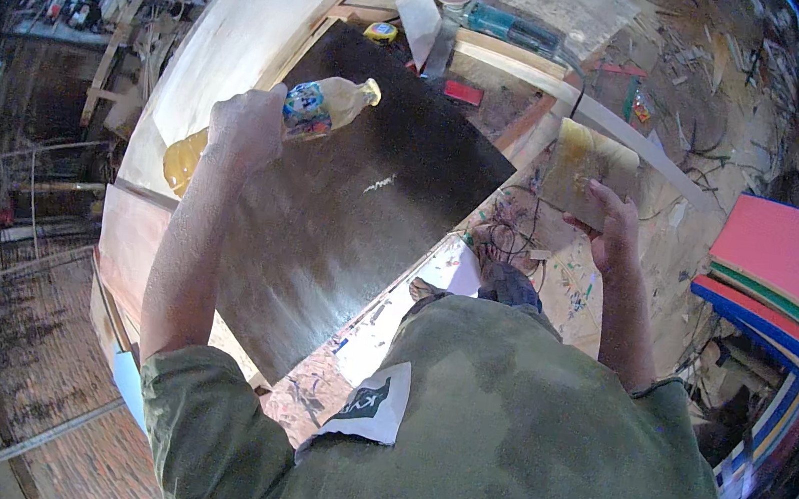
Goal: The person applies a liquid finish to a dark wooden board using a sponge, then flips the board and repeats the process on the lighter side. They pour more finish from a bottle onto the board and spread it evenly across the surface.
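My left hand [247,128] is closed around a clear plastic bottle [338,106] with a blue label and yellowish contents at its base. The bottle lies tilted over a dark board [355,203], its open-looking neck to the right and slightly raised. A small whitish streak [380,183] shows on the board's surface, right of the bottle. Off the board's right side, my right hand [610,222] grips the lower edge of a flat, roughly square, yellow-brown piece [587,168]. Whether that piece is stiff or flexible I cannot tell.
Beyond the board lie a teal angle grinder [514,29], a yellow tape measure [381,32] and a red block [462,93]. Coloured foam-like sheets [781,264] are stacked at right. A cable [522,240] and scraps litter the floor. A pale panel [247,28] stands at left.
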`<state>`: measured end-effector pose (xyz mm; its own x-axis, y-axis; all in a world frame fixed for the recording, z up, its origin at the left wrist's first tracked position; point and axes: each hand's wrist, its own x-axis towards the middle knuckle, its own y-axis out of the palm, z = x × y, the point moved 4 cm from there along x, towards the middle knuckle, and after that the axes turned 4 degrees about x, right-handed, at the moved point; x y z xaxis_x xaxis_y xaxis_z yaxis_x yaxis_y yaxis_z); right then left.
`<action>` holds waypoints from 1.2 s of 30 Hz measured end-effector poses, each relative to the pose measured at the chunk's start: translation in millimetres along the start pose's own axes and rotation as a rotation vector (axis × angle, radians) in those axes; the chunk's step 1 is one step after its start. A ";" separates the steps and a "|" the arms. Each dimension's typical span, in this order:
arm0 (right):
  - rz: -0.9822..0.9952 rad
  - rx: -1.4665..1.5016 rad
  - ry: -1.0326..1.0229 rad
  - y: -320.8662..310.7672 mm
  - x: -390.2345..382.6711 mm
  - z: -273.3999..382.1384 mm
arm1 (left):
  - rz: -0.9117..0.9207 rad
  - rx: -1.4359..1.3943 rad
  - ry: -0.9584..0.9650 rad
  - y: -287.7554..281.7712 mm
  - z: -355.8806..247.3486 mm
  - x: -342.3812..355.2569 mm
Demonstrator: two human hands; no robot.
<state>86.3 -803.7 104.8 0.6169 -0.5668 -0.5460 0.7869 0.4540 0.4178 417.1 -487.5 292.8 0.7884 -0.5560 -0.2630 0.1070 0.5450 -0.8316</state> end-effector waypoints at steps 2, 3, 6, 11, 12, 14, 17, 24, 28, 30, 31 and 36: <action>0.002 -0.016 -0.032 3.8 -4.9 8.7 | 0.000 0.000 -0.006 4.7 -0.5 3.7; -0.007 -0.012 -0.028 1.4 -3.1 8.6 | -0.005 0.007 -0.003 5.0 -1.8 4.5; -0.007 -0.010 -0.031 0.0 2.2 8.1 | -0.002 0.031 -0.002 6.9 -2.5 5.5; -0.002 -0.023 -0.061 1.3 6.5 9.8 | 0.010 0.020 0.010 8.5 -0.6 8.8; 0.010 -0.006 -0.056 2.7 6.3 9.5 | 0.011 0.015 0.003 9.3 0.2 9.2; 0.033 0.028 -0.046 6.5 5.2 10.9 | 0.013 0.004 -0.009 12.1 1.3 10.7; 0.040 0.029 0.025 4.6 12.4 7.0 | 0.010 0.002 -0.011 12.2 1.2 9.0; 0.022 -0.036 -0.008 8.5 16.9 14.6 | 0.001 -0.025 -0.031 13.0 -1.2 7.8; 0.044 -0.052 -0.018 8.7 18.5 18.8 | -0.021 -0.044 -0.043 21.2 2.3 8.2; 0.046 -0.059 -0.022 10.5 17.6 20.2 | -0.007 -0.068 -0.051 22.1 2.0 7.5; 0.042 -0.067 -0.017 10.8 17.6 20.2 | 0.011 -0.078 -0.055 21.3 1.0 6.8; -0.014 -0.105 -0.020 12.2 19.4 18.3 | 0.051 -0.222 -0.133 30.2 -1.9 4.4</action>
<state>108.1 -821.7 112.6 0.6064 -0.5870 -0.5363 0.7909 0.5149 0.3307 422.7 -474.7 265.6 0.8638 -0.4357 -0.2529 -0.0589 0.4113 -0.9096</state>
